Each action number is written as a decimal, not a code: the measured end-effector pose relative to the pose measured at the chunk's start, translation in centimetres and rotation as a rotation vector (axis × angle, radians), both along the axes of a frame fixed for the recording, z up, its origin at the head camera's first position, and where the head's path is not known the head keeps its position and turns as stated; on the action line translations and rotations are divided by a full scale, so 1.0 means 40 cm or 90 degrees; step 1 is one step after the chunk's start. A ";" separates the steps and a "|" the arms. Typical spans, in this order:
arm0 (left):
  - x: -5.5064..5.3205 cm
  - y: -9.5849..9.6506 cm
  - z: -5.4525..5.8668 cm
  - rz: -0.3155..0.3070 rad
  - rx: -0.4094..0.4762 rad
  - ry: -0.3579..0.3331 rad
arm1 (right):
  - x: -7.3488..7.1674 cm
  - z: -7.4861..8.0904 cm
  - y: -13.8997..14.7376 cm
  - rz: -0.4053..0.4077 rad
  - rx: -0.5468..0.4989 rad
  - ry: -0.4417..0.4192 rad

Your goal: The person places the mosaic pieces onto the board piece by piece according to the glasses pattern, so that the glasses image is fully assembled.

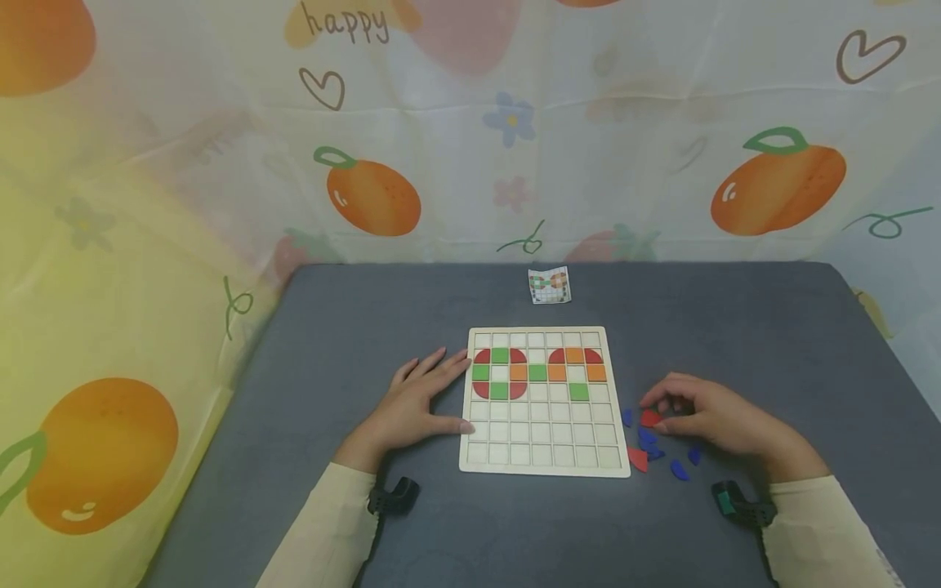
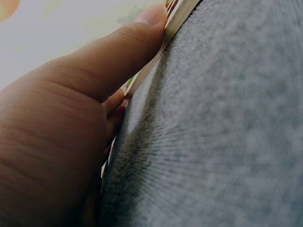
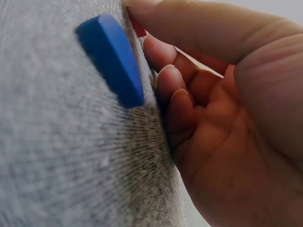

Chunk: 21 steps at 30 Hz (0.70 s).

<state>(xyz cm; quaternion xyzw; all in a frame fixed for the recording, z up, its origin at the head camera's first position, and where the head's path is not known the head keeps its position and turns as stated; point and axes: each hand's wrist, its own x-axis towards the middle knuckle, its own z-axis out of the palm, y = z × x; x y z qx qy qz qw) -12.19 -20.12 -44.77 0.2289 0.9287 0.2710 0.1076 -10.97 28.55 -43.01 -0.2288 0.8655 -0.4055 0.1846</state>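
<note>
My left hand (image 1: 415,408) rests along the left edge of a pale wooden grid board (image 1: 545,471), fingers spread and thumb on the rim. In the left wrist view the thumb (image 2: 113,56) lies against the board's edge. Red, green and orange pieces fill some cells in the upper rows. Right of the board, my right hand (image 1: 716,416) has thumb and forefinger at either side of a red quarter-round piece (image 1: 650,418), pinching it at the table. Its other fingers are curled. In the right wrist view a blue piece (image 3: 111,59) lies beside the hand.
Several blue pieces (image 1: 680,470) and another red piece (image 1: 637,460) lie loose between the board and the right hand. A small printed pattern card (image 1: 550,286) lies behind the board on the grey table (image 1: 382,310). A fruit-print cloth (image 1: 441,122) hangs at the back.
</note>
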 end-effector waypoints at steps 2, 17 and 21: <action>0.000 0.000 -0.001 0.000 -0.002 0.000 | 0.002 0.002 -0.003 -0.014 0.004 -0.006; -0.001 0.000 -0.005 0.000 -0.010 0.002 | 0.006 0.007 -0.037 -0.065 0.070 0.029; 0.000 0.001 -0.003 0.000 -0.006 0.001 | 0.005 0.005 -0.041 -0.074 0.071 0.021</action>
